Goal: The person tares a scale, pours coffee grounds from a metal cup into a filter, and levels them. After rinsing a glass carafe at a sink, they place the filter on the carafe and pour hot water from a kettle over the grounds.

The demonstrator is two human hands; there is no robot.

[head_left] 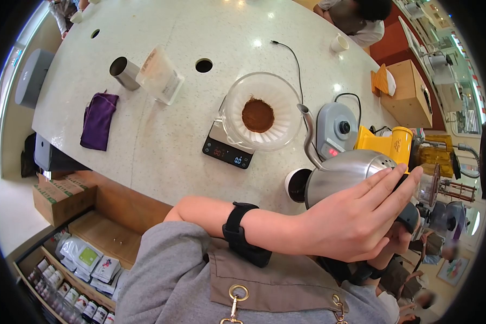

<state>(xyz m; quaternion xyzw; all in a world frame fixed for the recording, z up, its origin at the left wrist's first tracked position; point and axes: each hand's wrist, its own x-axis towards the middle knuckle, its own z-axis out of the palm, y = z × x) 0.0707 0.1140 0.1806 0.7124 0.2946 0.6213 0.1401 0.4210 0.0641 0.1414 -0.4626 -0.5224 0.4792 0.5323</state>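
Note:
A steel gooseneck kettle [340,175] is tilted at the right, its curved spout pointing up beside the dripper. My left hand [353,216] reaches across to the kettle's top, fingers stretched out over a black part there; its thumb is hidden. Partly behind it, my right hand [398,240] is closed round the kettle's dark handle. A clear dripper [291,116] holds a white pleated paper filter [237,132] with brown coffee grounds [258,115]. Under it lies a black digital scale [227,152] reading 0.0. A white cup [289,177] with a dark inside stands against the kettle.
Behind the kettle sits a grey kettle base [329,127] with a lit display. A yellow device [380,143] and wooden box [407,92] stand at the right. Farther left are a clear plastic container [162,78], a steel cup [125,73] and a purple cloth [99,121].

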